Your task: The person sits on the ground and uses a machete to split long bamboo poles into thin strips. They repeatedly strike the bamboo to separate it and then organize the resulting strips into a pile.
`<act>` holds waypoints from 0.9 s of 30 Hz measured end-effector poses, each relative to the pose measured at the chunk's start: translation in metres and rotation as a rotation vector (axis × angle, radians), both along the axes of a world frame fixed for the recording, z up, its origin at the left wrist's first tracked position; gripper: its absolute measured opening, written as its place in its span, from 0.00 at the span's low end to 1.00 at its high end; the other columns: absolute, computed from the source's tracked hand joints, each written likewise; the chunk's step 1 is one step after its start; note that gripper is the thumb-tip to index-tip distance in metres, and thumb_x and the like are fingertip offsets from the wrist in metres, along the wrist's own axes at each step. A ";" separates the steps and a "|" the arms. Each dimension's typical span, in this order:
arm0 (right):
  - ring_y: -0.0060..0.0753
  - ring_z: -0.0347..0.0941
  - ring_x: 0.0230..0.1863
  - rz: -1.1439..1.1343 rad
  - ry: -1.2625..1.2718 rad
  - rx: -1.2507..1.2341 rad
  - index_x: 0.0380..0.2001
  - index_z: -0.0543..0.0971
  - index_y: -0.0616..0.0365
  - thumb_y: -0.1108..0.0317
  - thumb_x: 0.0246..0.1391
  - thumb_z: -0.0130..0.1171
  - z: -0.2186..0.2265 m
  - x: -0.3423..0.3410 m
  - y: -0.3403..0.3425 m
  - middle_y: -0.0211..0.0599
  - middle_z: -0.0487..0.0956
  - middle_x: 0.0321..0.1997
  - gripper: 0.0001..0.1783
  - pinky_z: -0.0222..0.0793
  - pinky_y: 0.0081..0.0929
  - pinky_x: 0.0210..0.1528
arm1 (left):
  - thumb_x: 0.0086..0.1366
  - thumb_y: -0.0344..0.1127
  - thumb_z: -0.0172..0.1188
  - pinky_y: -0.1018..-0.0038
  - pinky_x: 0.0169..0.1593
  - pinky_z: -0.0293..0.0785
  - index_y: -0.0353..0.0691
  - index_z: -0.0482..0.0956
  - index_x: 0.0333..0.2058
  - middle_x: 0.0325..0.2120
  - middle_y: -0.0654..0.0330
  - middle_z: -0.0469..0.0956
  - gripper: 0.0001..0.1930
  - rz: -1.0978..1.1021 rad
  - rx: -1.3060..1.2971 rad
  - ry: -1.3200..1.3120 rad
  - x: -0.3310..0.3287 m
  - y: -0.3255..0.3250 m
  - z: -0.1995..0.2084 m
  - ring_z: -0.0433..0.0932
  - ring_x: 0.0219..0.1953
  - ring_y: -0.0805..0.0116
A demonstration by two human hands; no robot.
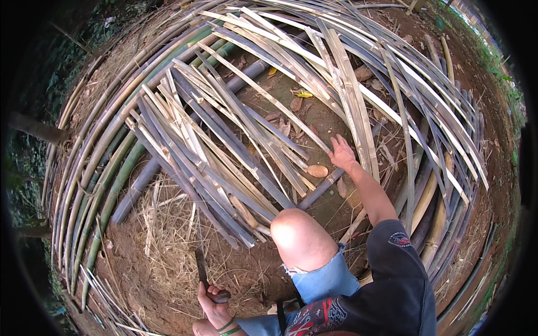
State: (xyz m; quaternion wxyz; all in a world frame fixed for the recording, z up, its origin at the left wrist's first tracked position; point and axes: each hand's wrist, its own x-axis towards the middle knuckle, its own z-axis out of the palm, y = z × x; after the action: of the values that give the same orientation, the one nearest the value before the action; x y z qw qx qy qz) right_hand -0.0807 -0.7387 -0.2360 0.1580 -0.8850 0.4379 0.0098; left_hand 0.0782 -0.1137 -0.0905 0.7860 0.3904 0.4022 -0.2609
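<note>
Low at the left, my left hand (209, 302) is closed round the handle of a machete (202, 267); its dark blade points away from me over the straw. My right hand (342, 153) reaches forward with fingers apart, at the near end of a long, thin split bamboo strip (269, 99). Whether the fingers touch that strip I cannot tell. Just left of this hand lies a small brown oval piece (317, 171). A pile of split bamboo strips (224, 140) fans out ahead of my bent knee, lying across dark bamboo poles (136, 189).
Whole green and brown bamboo poles (103, 147) curve along the left side. More split strips (431, 112) lie crossed at the far right, with two broad pieces (353, 101) beside my right hand. Straw and shavings (174, 229) cover the soil near the blade. Dry leaves (296, 104) dot the ground.
</note>
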 end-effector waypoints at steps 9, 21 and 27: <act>0.58 0.54 0.69 -0.481 -0.426 -0.143 0.68 0.52 0.62 0.64 0.55 0.60 -0.035 0.044 -0.096 0.55 0.57 0.69 0.42 0.54 0.46 0.70 | 0.72 0.48 0.47 0.68 0.33 0.72 0.37 0.72 0.33 0.13 0.70 0.65 0.18 -0.059 0.132 0.010 0.011 -0.018 0.010 0.67 0.15 0.75; 0.57 0.67 0.60 -0.228 -0.083 0.062 0.58 0.66 0.63 0.62 0.47 0.69 -0.050 0.100 -0.159 0.56 0.68 0.61 0.37 0.66 0.45 0.61 | 0.73 0.48 0.46 0.68 0.32 0.72 0.34 0.72 0.32 0.13 0.70 0.64 0.21 -0.045 0.182 0.029 0.003 -0.021 0.009 0.66 0.15 0.75; 0.60 0.69 0.53 -0.063 -0.379 -0.037 0.47 0.72 0.64 0.63 0.51 0.65 -0.051 0.082 -0.114 0.56 0.73 0.47 0.24 0.67 0.48 0.54 | 0.72 0.48 0.48 0.68 0.32 0.72 0.36 0.71 0.33 0.13 0.70 0.63 0.18 -0.051 0.239 0.037 0.003 -0.028 0.013 0.65 0.15 0.74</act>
State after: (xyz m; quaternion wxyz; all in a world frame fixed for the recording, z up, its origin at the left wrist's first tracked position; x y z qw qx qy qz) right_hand 0.0013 -0.8525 -0.2865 0.2218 -0.8595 0.4280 -0.1701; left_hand 0.0810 -0.1419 -0.0777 0.7195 0.4866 0.4346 -0.2381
